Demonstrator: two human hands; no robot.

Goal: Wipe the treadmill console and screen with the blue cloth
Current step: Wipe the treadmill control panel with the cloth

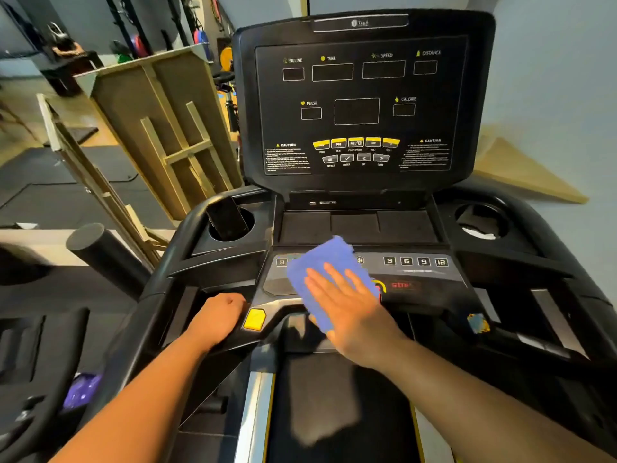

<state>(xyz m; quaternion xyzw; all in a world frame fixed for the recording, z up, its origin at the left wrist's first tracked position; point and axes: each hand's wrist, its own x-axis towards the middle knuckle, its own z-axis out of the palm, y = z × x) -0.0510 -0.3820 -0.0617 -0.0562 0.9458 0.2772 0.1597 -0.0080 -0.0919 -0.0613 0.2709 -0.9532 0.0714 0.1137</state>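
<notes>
Seen from head cam: right hand [344, 302] spread flat, fingers extended, palm down, pressing the blue cloth [325, 275] onto the lower control panel [420, 279] of the treadmill console [364, 208], not clenched round it. Cloth folded into a rough rectangle, covering the left-centre of the panel btwn the "3" key [282, 262] at left and the 3/6/9/12 keys [415, 261] at right; near edge hanging over the panel's front lip. Red stop button [400, 285] showing just right of the hand, partly hidden. Left hand [218, 317] curled round the left handlebar [187, 272], knuckles up, just beside a yellow button [254, 319]. Screen [360, 105] upright above, dark, w/ labels INCLINE, TIME, SPEED, DISTANCE, PULSE, CALORIE; well apart from the cloth. Dark phone-like item [227, 217] standing tilted in the left cup holder [248, 225]; something white in the right cup holder [480, 222], too unclear to ID. Wooden frames [160, 128] leaning at left, behind the machine.
</notes>
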